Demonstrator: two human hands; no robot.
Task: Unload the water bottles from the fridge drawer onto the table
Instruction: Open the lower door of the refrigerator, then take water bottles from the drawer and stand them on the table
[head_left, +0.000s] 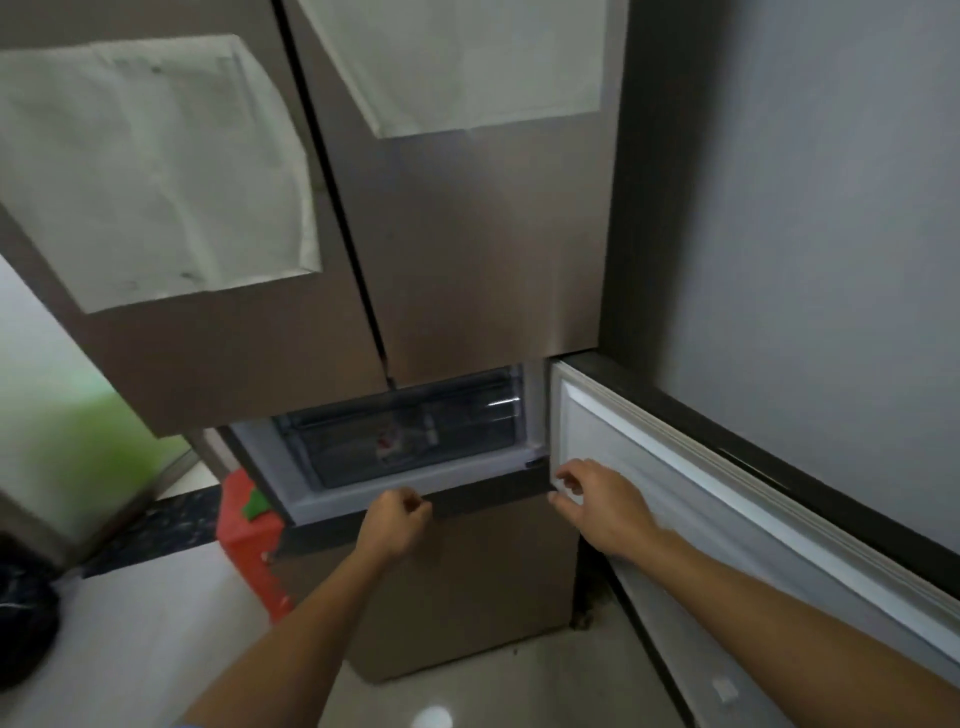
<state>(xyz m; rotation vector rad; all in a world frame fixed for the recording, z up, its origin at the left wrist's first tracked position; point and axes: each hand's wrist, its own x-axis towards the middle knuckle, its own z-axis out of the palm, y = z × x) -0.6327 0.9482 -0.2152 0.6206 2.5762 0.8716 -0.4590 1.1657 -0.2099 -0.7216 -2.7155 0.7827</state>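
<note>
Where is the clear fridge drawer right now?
Head view, centre: the clear drawer sits inside the open lower compartment, under the two upper doors, just above the left hand and left of the swung-open door.

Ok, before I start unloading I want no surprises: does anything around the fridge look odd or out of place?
Only the white sheets covering both upper doors; the left one is creased and bulging. The clear drawer sits level, no spill visible; its contents are too blurred to judge.
</note>
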